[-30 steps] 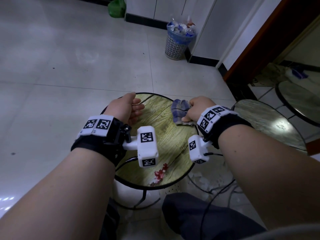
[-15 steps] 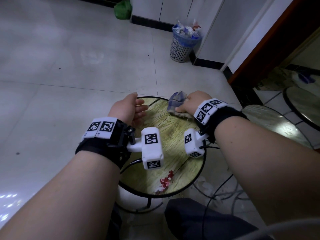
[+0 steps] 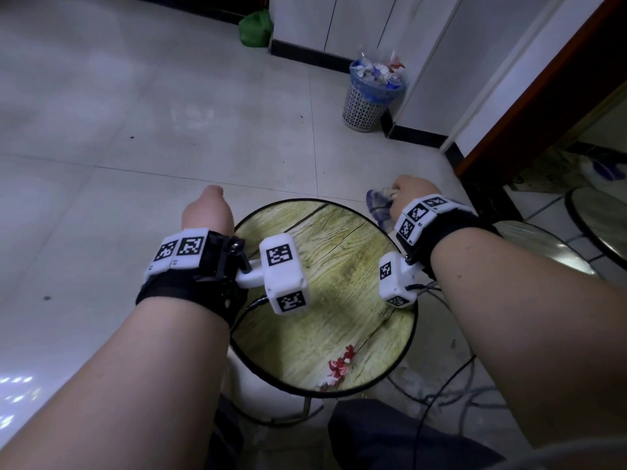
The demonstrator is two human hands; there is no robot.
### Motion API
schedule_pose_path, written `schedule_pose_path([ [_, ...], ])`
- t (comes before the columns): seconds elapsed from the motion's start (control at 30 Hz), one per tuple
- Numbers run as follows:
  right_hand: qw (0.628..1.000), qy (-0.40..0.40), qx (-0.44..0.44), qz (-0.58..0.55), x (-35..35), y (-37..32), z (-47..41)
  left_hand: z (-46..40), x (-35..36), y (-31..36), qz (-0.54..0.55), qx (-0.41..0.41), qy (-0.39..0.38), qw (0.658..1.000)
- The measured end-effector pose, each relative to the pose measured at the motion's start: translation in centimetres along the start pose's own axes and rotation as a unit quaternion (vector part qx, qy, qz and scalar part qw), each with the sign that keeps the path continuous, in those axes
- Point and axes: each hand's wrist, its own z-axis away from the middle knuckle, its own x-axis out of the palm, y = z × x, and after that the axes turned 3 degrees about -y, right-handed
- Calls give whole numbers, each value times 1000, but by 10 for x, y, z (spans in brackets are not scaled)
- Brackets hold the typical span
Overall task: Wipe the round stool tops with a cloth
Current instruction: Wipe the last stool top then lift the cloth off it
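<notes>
A round stool top (image 3: 339,320) with a yellow-green wood print and black rim stands right below me. My right hand (image 3: 412,191) grips a crumpled blue and white cloth (image 3: 378,203) at the top's far right rim, partly over the edge. My left hand (image 3: 207,212) is at the left rim, seen from the back, with its fingers hidden. A second round stool top (image 3: 549,252) shows behind my right forearm, and a third stool top (image 3: 600,215) sits at the right edge. Both wrists carry bands with white marker blocks.
A full mesh waste basket (image 3: 369,96) stands by the white cupboards at the back, with a green bag (image 3: 254,28) further left. Cables (image 3: 444,395) lie on the tiles under the stool's right side. My dark-trousered knee (image 3: 390,439) is below the stool.
My right hand has swept the cloth from the middle of the top out to its far right rim. My left hand has slid off the top to the left rim, hiding its fingers.
</notes>
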Motion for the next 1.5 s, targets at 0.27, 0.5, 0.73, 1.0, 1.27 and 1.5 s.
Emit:
schedule_pose_path([
  [0.27, 991, -116, -28, 59, -7, -31, -9, 6, -6, 3, 2, -55, -100, 994],
  [0.5, 980, -147, -83, 102, -12, -57, -6, 4, -12, 7, 17, -56, -104, 993],
  [0.73, 978, -136, -142, 66, -14, -83, 1, 4, -21, 8, 71, -98, -109, 987],
  [1.0, 974, -98, -199, 36, 1, -108, 3, 10, -33, 11, 81, -109, -133, 982],
  [1.27, 965, -108, -238, 11, 1, -136, 19, 6, -61, 22, 110, -108, -99, 983],
  [1.5, 949, -129, -287, -8, 19, -176, 37, 4, -89, 29, 116, -117, -89, 982],
])
